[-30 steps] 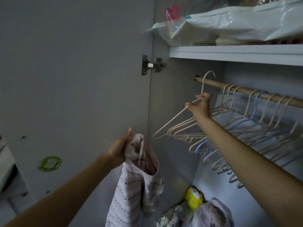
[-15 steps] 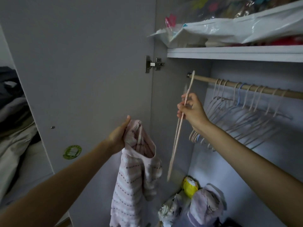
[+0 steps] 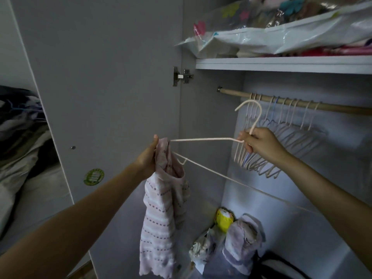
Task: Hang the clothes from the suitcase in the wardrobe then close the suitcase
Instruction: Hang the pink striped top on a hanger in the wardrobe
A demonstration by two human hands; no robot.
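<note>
1. Left forearm enters from lower left, reaching up and forward. Left hand (image 3: 148, 158) grips the bunched top of a pink striped garment (image 3: 161, 214), thumb pointing up; the other fingers are hidden behind the cloth.
2. Garment hangs straight down below the left hand, long axis vertical, scalloped hem lowest.
3. Right arm enters from lower right, extended up and left. Right hand (image 3: 259, 142) is curled round the neck of a cream hanger (image 3: 203, 139), just under its hook.
4. Hanger: hook points up above the right hand, opening to the left. Long axis roughly level, one shoulder running left to the left hand, its tip at the garment's top. The bottom bar slants down to the right, under the right forearm.
5. Beyond the right hand: a wooden rail (image 3: 342, 108) carrying a row of empty hangers (image 3: 281, 150).
6. Above the rail: a shelf (image 3: 281, 64) with plastic bags (image 3: 281, 35).
</note>
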